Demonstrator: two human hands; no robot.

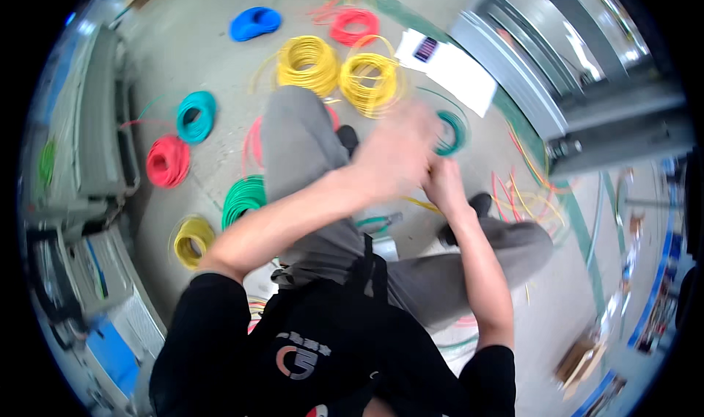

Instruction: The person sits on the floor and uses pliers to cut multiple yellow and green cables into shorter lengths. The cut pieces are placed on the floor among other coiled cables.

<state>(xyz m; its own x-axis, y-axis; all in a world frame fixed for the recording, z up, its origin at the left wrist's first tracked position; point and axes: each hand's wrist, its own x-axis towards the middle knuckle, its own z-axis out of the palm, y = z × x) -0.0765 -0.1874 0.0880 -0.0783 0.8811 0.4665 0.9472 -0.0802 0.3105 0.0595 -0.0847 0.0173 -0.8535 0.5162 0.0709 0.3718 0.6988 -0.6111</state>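
My left hand is smeared by motion, up beside my right hand at the middle of the view. Its fingers cannot be made out. My right hand is closed like a fist, and a yellow wire runs out from just below it, seemingly gripped in it. Between my legs, a pair of pliers with green handles lies on the floor. Just beyond my hands is a small coil of dark green wire. Two yellow wire coils sit farther ahead.
To the left lie a teal coil, a red coil, a green coil and a yellow coil. A phone rests on white paper. Grey metal frames stand at the right, near loose wires.
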